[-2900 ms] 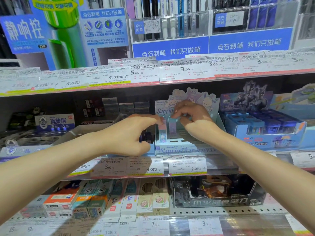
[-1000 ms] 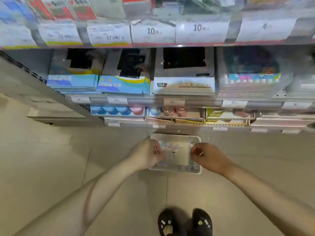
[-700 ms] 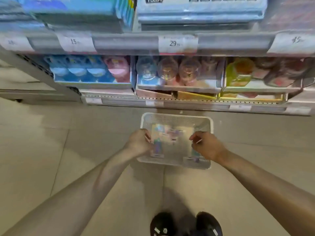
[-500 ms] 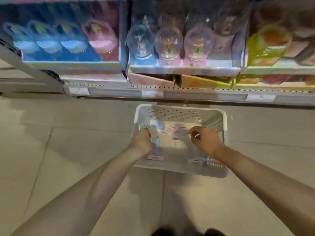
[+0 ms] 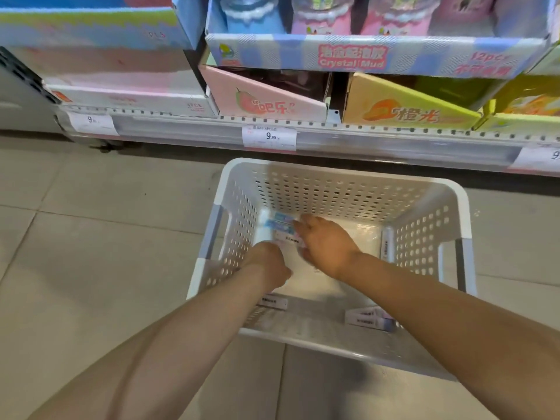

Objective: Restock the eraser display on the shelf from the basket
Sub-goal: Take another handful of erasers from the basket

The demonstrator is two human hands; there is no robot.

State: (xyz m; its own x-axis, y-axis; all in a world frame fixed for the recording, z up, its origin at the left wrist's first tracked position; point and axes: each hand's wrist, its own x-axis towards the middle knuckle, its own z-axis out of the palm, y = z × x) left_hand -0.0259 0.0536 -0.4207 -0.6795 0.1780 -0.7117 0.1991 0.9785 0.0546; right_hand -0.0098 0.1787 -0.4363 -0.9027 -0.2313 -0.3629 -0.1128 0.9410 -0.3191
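Note:
A white perforated basket [image 5: 339, 180] stands on the floor below the bottom shelf. Several small eraser packs lie in it: pastel blue ones [image 5: 277, 221] at the back left, one [image 5: 274, 302] under my left forearm, one [image 5: 368, 320] at the front right and one [image 5: 386, 247] upright against the right wall. Both hands are down inside the basket. My right hand [image 5: 325, 245] has its fingers over the blue packs and its thumb below a white-labelled pack [image 5: 289, 237], pinching it. My left hand [image 5: 266, 263] is knuckles-up beside it, its fingers hidden underneath.
The bottom shelf edge [image 5: 333, 137] with price tags runs just behind the basket. On it stand a pink display box [image 5: 263, 101], a yellow one [image 5: 403, 107] and a Crystal Mud carton [image 5: 351, 56]. Grey floor tiles [image 5: 91, 237] surround the basket.
I have bent from the eraser display on the upper shelf down to the basket on the floor. Both hands have gone deeper into the basket, and the right hand has reached the back-left packs.

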